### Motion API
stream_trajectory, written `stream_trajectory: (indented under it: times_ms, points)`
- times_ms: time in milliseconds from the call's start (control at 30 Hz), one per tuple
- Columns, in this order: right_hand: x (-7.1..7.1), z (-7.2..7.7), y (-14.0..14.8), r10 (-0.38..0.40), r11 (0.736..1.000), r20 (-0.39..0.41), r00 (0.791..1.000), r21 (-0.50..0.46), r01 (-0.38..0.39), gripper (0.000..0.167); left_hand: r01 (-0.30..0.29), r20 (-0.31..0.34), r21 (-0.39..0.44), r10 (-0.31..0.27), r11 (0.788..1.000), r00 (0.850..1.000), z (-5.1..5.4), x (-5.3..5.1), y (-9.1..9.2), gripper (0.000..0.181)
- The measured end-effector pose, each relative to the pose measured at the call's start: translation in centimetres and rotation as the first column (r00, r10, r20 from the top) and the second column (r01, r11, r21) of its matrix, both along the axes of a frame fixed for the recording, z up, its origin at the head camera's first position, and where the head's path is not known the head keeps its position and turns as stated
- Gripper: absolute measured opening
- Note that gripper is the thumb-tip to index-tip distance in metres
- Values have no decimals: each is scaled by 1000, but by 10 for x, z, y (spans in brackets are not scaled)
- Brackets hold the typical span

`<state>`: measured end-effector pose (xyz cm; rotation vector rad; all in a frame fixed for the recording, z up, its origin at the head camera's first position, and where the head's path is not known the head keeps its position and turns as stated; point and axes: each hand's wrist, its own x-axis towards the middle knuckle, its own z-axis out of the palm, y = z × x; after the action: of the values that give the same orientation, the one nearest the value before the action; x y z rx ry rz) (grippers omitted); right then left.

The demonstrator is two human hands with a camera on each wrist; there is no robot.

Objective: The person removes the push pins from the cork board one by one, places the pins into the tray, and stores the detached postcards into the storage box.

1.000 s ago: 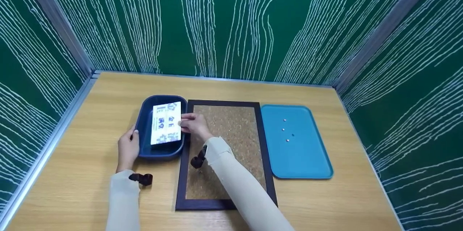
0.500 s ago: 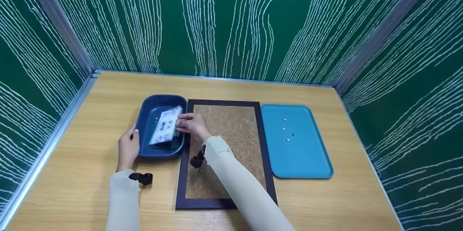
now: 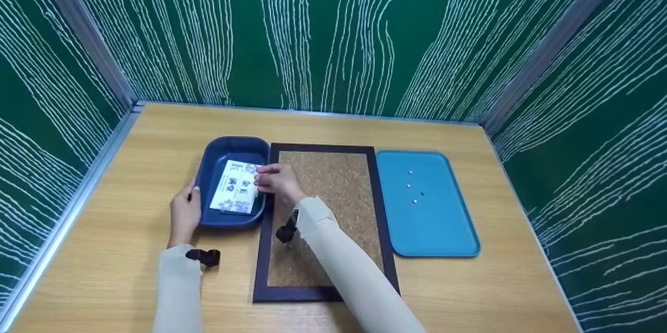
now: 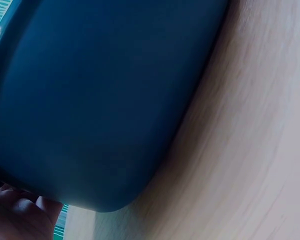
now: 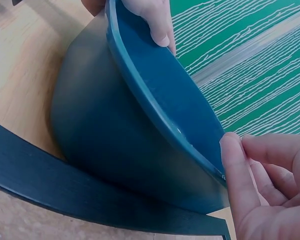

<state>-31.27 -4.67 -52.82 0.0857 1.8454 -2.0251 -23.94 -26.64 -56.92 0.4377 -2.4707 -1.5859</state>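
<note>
In the head view a white card (image 3: 233, 187) with purple print lies inside the dark blue basin (image 3: 208, 166), slightly turned. A dark green piece peeks out under its lower edge. My left hand (image 3: 185, 213) grips the basin's left rim, thumb over the inside. My right hand (image 3: 281, 182) is above the basin's right rim, fingertips at the card's right edge. Up close in the right wrist view, the thumb and forefinger of the right hand (image 5: 270, 185) meet, with no card visible between them. The left wrist view mostly shows the basin's outer wall (image 4: 90, 110).
Right of the basin lies a cork board (image 3: 333, 208) in a dark frame, under my right forearm. Farther right, a light blue tray (image 3: 437, 223) carries several tiny pieces. Green walls with white lines enclose the wooden table (image 3: 114, 176).
The card went from facing up in my right hand, through a tilt, down to lying in the basin. My left hand stays on the rim.
</note>
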Motion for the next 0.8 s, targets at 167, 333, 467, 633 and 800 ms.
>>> stream_trajectory:
  times_ms: [167,333,467,633,800]
  points:
    - [1,0,3,3,1000,-1,1000,-18,-3,31,20,32,-5,-20,1000,999,1,0,-1,46]
    - [-1,0,9,3,1000,9,1000,-29,-2,26,54,75,-9,-53,998,996,4,1,-5,49]
    - [-4,3,15,9,999,13,1000,-39,-9,24,97,118,-32,-93,995,989,9,1,-10,52]
    - [-7,7,29,49,999,3,999,22,-49,26,175,224,-70,-155,982,962,18,1,-16,60]
    - [-7,11,47,133,981,-60,989,148,-123,34,210,278,-170,-158,963,948,29,1,-15,68]
